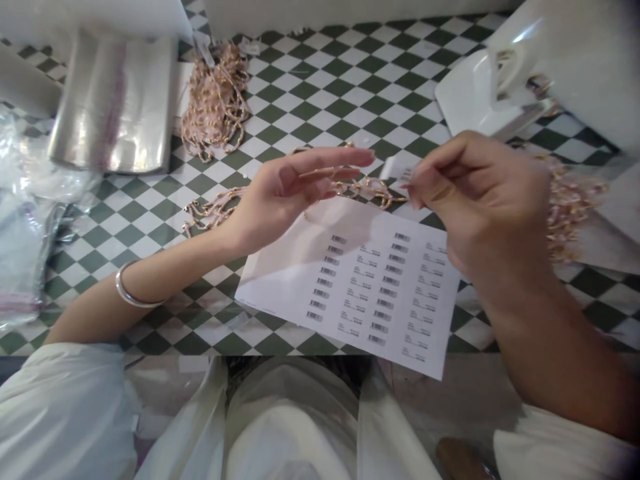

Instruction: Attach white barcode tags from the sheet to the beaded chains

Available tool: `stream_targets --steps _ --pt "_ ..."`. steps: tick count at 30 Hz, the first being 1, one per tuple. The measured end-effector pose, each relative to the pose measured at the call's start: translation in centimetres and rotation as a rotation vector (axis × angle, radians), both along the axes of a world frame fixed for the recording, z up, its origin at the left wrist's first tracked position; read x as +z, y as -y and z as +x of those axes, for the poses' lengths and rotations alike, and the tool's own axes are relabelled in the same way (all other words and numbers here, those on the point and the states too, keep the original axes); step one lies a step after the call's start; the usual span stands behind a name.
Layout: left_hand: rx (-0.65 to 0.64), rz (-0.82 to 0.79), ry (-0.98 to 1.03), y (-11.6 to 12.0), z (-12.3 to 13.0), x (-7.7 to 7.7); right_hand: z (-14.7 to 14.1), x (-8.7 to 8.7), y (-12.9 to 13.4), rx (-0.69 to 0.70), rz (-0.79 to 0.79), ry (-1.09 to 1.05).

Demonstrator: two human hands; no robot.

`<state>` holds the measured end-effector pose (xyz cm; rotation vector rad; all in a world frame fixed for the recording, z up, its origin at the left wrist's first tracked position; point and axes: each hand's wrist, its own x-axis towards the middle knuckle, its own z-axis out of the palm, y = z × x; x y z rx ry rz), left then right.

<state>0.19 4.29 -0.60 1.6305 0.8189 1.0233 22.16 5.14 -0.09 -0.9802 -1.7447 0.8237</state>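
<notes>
Between thumb and fingertips my right hand (485, 193) pinches a small white label (400, 171) with print on it. My left hand (295, 193) is held out facing it, fingers stretched and apart, with nothing seen in its grip. Strands of pink and gold beads (373, 190) lie on the table beneath and between the hands, partly covered by the left fingers. Just in front of them rests a white sheet of barcode labels (380, 287), its near corner past the table edge. More of the beaded strands (213, 210) show left of my left hand.
A bundle of beaded necklaces (216, 100) lies at the back left beside a stack of clear plastic bags (115, 100). Loose plastic bags (25, 233) cover the far left. At right are a white plastic holder (470, 93) and another bead pile (570, 207). The tabletop (320, 87) is checkered.
</notes>
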Motion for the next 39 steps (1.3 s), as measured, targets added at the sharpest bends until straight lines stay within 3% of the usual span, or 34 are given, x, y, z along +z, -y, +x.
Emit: stream_targets --steps 4,8,21,35,39 --pt "-0.014 0.071 -0.027 0.7 0.5 0.8 -0.5 0.1 0.8 0.163 -0.223 -0.158" --pt "-0.021 0.156 -0.083 1.0 0.7 1.1 -1.2 0.2 1.4 0.24 -0.317 -0.212" --pt "-0.078 -0.013 -0.121 1.9 0.9 1.4 -2.3 -1.3 1.4 0.225 -0.326 -0.266" --pt "-0.1 -0.013 -0.133 2.1 1.0 1.1 -2.5 -1.6 1.3 0.09 -0.326 -0.178" --pt "-0.134 -0.016 -0.054 2.1 1.2 1.0 -2.5 -1.8 1.3 0.073 -0.327 -0.179"
